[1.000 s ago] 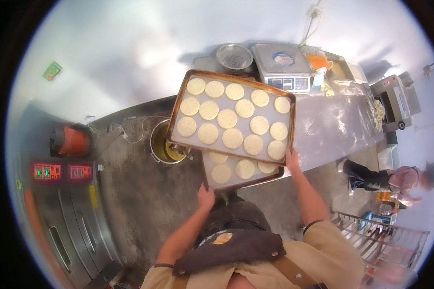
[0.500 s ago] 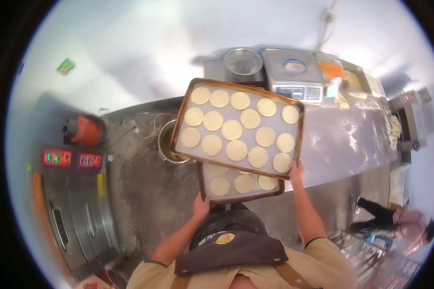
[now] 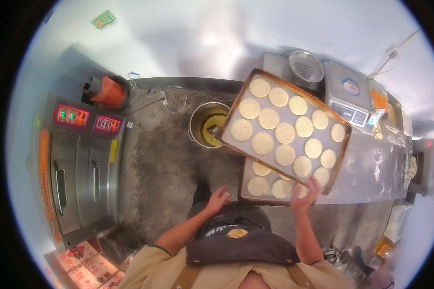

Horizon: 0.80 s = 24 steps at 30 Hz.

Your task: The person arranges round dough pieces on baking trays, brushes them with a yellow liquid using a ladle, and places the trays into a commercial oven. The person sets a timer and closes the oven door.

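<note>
Metal baking tray [image 3: 236, 111] in right hand [image 3: 305, 195], long axis upper-left to lower-right.

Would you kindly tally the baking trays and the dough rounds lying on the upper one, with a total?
Baking trays: 2, the upper tray and the lower tray
Dough rounds on the upper tray: 16
Total: 18

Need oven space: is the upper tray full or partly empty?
Full: pale dough rounds cover the upper tray in rows, edge to edge.
</note>
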### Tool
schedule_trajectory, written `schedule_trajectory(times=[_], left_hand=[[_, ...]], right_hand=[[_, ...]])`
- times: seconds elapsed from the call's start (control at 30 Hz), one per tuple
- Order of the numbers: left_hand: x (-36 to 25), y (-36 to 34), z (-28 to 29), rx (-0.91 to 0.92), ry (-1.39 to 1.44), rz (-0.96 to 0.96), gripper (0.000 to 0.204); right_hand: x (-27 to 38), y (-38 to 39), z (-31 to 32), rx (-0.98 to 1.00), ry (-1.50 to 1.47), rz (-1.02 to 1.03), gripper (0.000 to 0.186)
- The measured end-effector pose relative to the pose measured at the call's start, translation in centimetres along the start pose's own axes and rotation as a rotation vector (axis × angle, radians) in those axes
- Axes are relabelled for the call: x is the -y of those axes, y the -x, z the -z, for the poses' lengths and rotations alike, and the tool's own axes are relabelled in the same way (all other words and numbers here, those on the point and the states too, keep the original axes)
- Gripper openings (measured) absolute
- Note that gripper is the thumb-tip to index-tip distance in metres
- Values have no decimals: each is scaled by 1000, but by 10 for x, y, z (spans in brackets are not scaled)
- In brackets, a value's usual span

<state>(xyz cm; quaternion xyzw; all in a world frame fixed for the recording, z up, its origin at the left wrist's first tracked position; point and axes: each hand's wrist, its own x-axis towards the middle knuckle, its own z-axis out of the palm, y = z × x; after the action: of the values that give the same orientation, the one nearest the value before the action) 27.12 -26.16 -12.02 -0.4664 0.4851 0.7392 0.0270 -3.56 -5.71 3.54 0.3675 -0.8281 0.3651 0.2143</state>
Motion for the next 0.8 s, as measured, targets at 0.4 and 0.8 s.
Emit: schedule_trajectory(times=[0.4,0.8], left_hand=[[-152,39,228,-30,1109,263,78],[19,224,298,-1062,-553,-608,79]], right_hand=[[358,76,-324,1243,-759,-349,50],[556,152,-279,2093,-1524,-1626,65]])
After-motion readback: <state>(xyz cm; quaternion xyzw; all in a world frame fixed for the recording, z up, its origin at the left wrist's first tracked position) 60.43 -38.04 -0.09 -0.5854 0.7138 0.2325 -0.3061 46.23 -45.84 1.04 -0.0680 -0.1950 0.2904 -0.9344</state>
